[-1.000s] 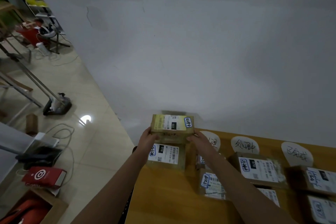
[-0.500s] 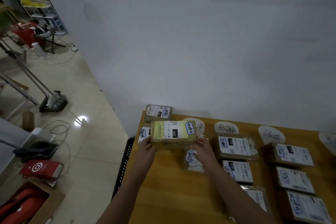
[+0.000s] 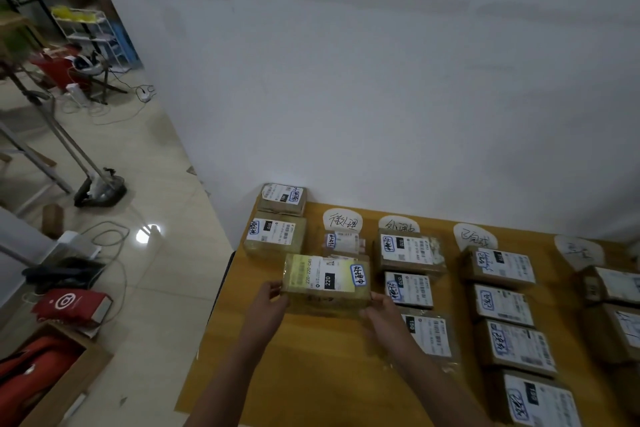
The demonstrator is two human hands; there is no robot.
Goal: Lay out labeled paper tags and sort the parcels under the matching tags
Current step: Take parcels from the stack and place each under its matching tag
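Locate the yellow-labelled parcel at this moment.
Head view, lower centre: the yellow-labelled parcel is held between the left hand and right hand at the left part of the table, just nearer than the small parcel under the leftmost paper tag.

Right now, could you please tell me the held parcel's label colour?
On the parcel, the label is pale yellow and white, best in the head view.

Brown parcel (image 3: 322, 302) under yellow-green and white label (image 3: 322, 276); white tags (image 3: 343, 220) inked black; orange-brown tabletop (image 3: 311, 374); red bag (image 3: 69, 303).
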